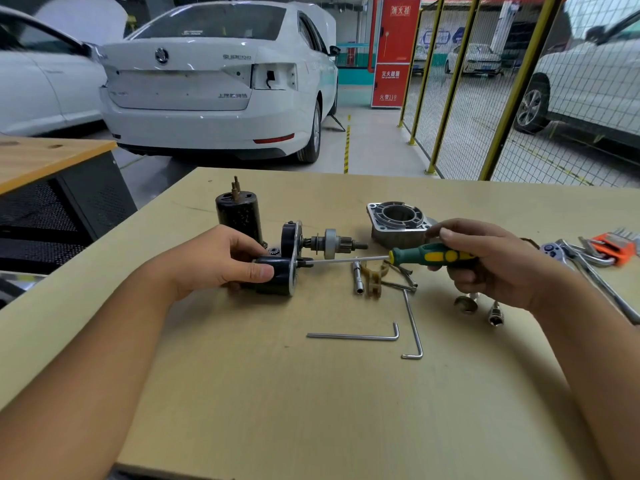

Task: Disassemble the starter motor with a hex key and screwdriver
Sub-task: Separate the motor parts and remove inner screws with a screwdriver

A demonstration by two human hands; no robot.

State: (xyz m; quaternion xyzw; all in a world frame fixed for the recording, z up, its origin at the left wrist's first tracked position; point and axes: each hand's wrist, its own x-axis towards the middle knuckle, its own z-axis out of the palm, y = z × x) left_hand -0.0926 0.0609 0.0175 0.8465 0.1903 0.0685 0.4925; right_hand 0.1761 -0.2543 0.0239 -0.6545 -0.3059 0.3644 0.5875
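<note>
Fingers point(254, 271) of our left hand point(221, 261) curl round the black cylinder of the starter motor point(277, 278), thumb across its near side, holding it on its side on the bench point(311, 393). Our right hand point(485, 261) grips the green and yellow handle of the screwdriver point(429, 255), fingers wrapped beneath and thumb along the top. The shaft runs level to our left and its tip meets the silver end plate of the motor part we hold.

Just behind that part lies the pinion shaft assembly point(329, 242), joined to the same plate. A small black gear point(274, 251) sits beside it. Farther back on our left the black motor body point(239, 216) stands upright with brass terminals on top. Behind the screwdriver rests the aluminium nose housing point(398, 220), its open bore facing up.

Under the screwdriver shaft we see a long socket point(358, 278), a tan plastic fork point(374, 280) and some loose bolts point(403, 278). Nearer to us two hex keys lie on the bench, one flat point(356, 337) and one running away from us point(412, 323), close together but apart. Below our right hand sit two more sockets point(465, 303). At the far right lie a ratchet point(554, 251) and an orange hex key set point(613, 249).

Beyond the bench stand a white car point(214, 81), a red fire cabinet point(393, 50) and a yellow mesh fence point(460, 98).
</note>
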